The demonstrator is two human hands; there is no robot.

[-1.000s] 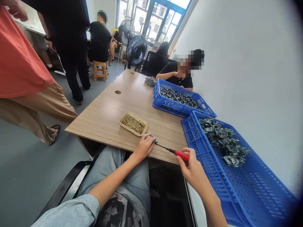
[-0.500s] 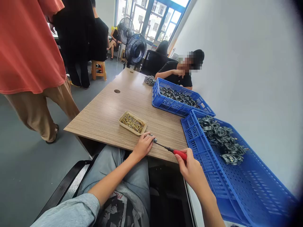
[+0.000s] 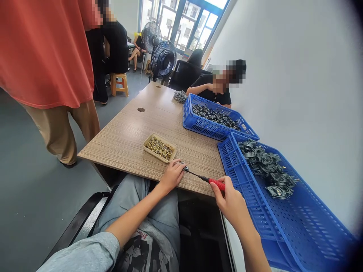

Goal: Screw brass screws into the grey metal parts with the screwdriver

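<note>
My left hand (image 3: 172, 175) is closed over a small grey metal part (image 3: 185, 168) near the front edge of the table, and its fingers hide most of it. In my right hand (image 3: 231, 196) is a screwdriver (image 3: 216, 184) with a red handle and a dark shaft. The screwdriver lies nearly level, and its tip meets the right side of the metal part. Just beyond my left hand stands a cream tray (image 3: 148, 150) of small brass-coloured screws (image 3: 159, 147).
To my right, a blue crate (image 3: 255, 211) holds a heap of grey metal parts (image 3: 266, 162). Behind it, another blue crate (image 3: 198, 126) holds dark parts. A person (image 3: 208, 88) sits at the table's far end. Someone in a red shirt (image 3: 53, 56) stands at left.
The person in the red shirt has shifted to the right. My hands, the screwdriver and the metal part stay nearly in place.
</note>
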